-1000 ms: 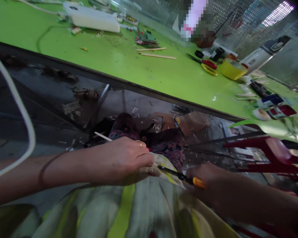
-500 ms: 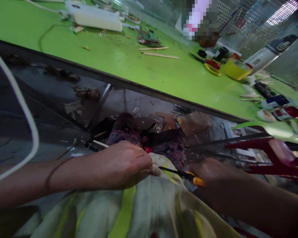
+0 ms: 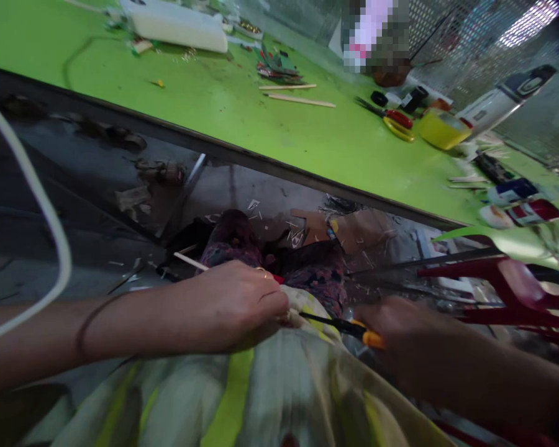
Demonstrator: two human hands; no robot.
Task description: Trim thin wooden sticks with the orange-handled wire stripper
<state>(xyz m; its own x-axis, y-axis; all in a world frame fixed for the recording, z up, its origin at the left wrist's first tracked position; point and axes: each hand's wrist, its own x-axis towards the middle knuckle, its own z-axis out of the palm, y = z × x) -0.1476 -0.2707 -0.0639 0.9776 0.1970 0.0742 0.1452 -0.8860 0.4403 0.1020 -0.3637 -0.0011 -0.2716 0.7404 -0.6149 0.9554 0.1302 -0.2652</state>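
Note:
My left hand (image 3: 242, 304) is closed in front of my lap, knuckles up. A thin pale stick (image 3: 190, 261) sticks out to the left from behind it; whatever sits at the fingertips is hidden. My right hand (image 3: 391, 326), blurred and in shade, is wrapped round long-nosed pliers (image 3: 345, 325) with orange handles and a dark, slim nose. The nose points left and its tip lies close to my left fingertips. I cannot tell whether it touches anything there. Below both hands spreads a pale cloth (image 3: 279, 379) with yellow-green stripes over my lap.
Ahead runs a green table (image 3: 205, 93). On it lie two sticks (image 3: 298, 99), scissors (image 3: 395, 121), yellow tape (image 3: 442, 129), a white device (image 3: 177, 25) and small bottles (image 3: 533, 211). A red stool (image 3: 503, 279) stands at right; a white cable (image 3: 51, 230) hangs at left.
Both hands and the pliers stay almost in place. The view has shifted slightly, and the stick behind my left hand shows a little more of its length.

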